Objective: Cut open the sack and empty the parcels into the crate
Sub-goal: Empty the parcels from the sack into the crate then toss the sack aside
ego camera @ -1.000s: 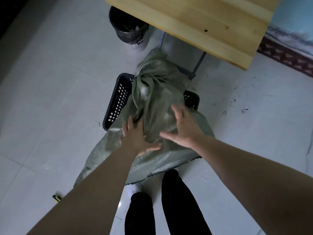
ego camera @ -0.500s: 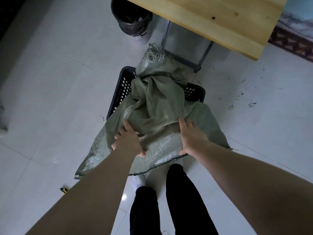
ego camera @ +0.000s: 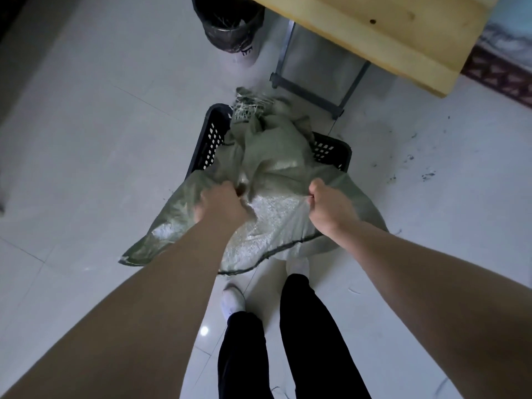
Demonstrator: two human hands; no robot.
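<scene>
Sack (ego camera: 273, 156) lies over crate (ego camera: 211, 136), frayed end at far rim; left hand (ego camera: 220, 203) and right hand (ego camera: 331, 208), each grip pinching near cloth. Risk: hard pull drags crate or spills parcels on floor (ego camera: 86, 139)

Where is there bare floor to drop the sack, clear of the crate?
Widest bare tile: left of the crate, up to the bin. Right of the crate is open too, though specked. Crowded: table frame behind the crate, and the near side, where left hand and right hand grip the sack above the feet.
</scene>
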